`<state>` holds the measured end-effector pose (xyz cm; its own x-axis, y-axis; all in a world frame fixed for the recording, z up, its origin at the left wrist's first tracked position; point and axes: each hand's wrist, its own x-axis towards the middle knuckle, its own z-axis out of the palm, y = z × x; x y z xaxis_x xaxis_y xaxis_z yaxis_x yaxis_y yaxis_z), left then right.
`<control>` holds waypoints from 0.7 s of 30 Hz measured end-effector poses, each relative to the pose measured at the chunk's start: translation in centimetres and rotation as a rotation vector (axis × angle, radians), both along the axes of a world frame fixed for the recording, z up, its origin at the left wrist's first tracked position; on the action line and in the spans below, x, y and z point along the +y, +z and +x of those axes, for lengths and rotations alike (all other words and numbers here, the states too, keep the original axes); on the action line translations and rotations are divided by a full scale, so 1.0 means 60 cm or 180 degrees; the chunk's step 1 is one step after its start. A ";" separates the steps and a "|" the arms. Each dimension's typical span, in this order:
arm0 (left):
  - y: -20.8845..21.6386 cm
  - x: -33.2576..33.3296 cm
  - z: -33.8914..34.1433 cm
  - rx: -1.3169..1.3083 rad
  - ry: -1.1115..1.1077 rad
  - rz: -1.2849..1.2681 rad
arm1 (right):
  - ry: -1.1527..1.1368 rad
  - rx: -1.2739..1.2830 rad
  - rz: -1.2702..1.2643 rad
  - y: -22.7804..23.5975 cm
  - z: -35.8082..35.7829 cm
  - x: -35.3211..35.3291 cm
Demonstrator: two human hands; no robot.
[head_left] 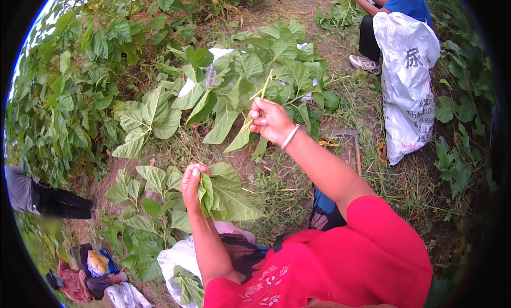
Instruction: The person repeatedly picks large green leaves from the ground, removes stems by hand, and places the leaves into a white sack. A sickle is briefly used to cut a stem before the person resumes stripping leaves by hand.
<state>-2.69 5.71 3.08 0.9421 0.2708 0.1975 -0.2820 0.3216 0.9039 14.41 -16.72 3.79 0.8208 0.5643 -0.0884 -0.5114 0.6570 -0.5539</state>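
Note:
My left hand [191, 184] is closed around several large green leaves [234, 196], which fan out to its right, low and near my lap. Higher up and to the right, my right hand [271, 122] pinches a thin yellow-green stem [265, 85]; its bare tip points up and its other end shows below the fingers. Just beyond that hand lies a heap of leafy branches [250, 66], with patches of white showing among the leaves. More leafy shoots [154, 199] lie left of my left hand.
A sickle [357, 153] with a wooden handle lies right of my right forearm. A white sack [405, 87] is beside a person in blue [409, 7]. By my lap, a white bag [169, 260] holds leaves. Other people [72, 284] are at far left. Tall leafy plants [69, 95] line both sides.

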 end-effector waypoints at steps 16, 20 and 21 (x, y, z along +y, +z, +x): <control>0.021 0.001 -0.030 0.0705 0.0948 0.1241 | 0.2908 -0.1901 -0.7578 -0.283 -0.171 -0.585; 0.019 -0.016 -0.018 0.0742 0.0878 0.1259 | 0.1658 -0.1645 -0.7007 -0.233 -0.134 -0.541; 0.018 -0.021 -0.010 0.0754 0.0810 0.1262 | 0.1285 -0.1817 -0.6545 -0.217 -0.100 -0.510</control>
<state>-3.28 4.47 4.18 0.8876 0.4445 0.1209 -0.0798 -0.1102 0.9907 8.39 -47.30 -9.21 0.8645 0.1252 -0.4868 -0.0005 -0.9683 -0.2499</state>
